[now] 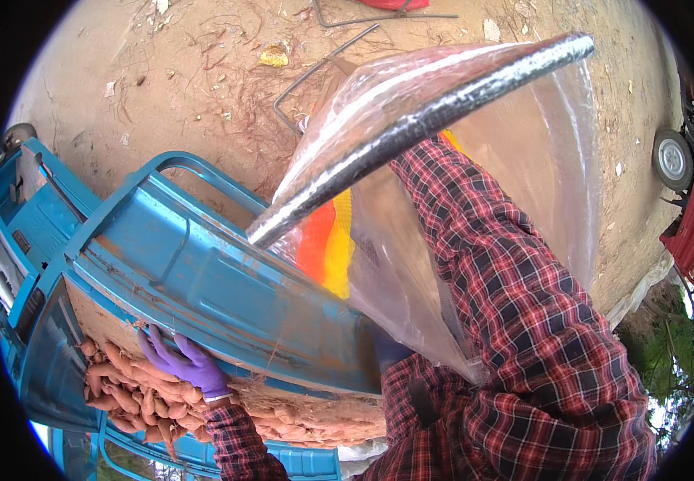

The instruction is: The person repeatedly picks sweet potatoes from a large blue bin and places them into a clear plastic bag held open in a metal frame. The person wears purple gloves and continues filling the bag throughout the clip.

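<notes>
My left hand (191, 364), in a purple glove, rests with fingers spread at the inner edge of a blue metal truck bed (221, 258). Sweet potatoes (136, 397) lie heaped in the bed beside and below it. My right arm (485, 240), in a plaid sleeve, reaches forward to a clear plastic bag or sheet (539, 168). A thick, shiny, dark bar (419, 129) crosses in front of that arm, with the clear plastic about it. My right hand is hidden behind the bar and plastic. An orange and yellow band (335, 246) shows by the plastic.
Bent metal rods (317, 66) lie on the dirt ground (203, 78) ahead, among scattered roots and scraps. Part of a red item (392, 3) shows at the top edge. A red vehicle (692, 198) with a wheel (673, 159) stands at the right.
</notes>
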The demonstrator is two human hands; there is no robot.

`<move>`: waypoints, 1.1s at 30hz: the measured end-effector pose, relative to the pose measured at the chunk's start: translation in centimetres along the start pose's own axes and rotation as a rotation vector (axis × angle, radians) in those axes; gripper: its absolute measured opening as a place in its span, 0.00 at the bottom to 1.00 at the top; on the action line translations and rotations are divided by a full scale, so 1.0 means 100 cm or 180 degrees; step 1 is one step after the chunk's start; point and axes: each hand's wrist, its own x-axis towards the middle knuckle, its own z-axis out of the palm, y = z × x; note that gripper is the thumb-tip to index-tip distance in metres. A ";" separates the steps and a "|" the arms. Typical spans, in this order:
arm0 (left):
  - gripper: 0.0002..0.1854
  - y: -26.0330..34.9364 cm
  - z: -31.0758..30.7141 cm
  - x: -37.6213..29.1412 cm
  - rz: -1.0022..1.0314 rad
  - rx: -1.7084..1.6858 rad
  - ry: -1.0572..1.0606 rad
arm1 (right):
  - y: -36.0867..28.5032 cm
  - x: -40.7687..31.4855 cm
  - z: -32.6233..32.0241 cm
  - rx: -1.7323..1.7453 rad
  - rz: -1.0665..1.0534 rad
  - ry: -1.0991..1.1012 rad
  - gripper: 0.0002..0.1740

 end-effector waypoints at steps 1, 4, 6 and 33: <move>0.28 -0.001 0.002 0.001 0.0058 -0.0033 0.0056 | 0.014 -0.010 0.002 0.1036 -0.0098 -0.0098 0.15; 0.29 -0.001 -0.002 -0.004 0.0001 -0.0054 -0.0016 | 0.019 -0.040 0.007 0.1848 -0.0296 0.0083 0.16; 0.28 -0.002 -0.006 -0.004 0.0047 0.0020 -0.0050 | -0.002 -0.055 0.001 0.0637 -0.0067 0.0055 0.16; 0.30 -0.027 -0.024 -0.048 -0.0743 -0.1099 0.1260 | -0.066 -0.168 -0.208 0.1459 0.0089 -0.2237 0.12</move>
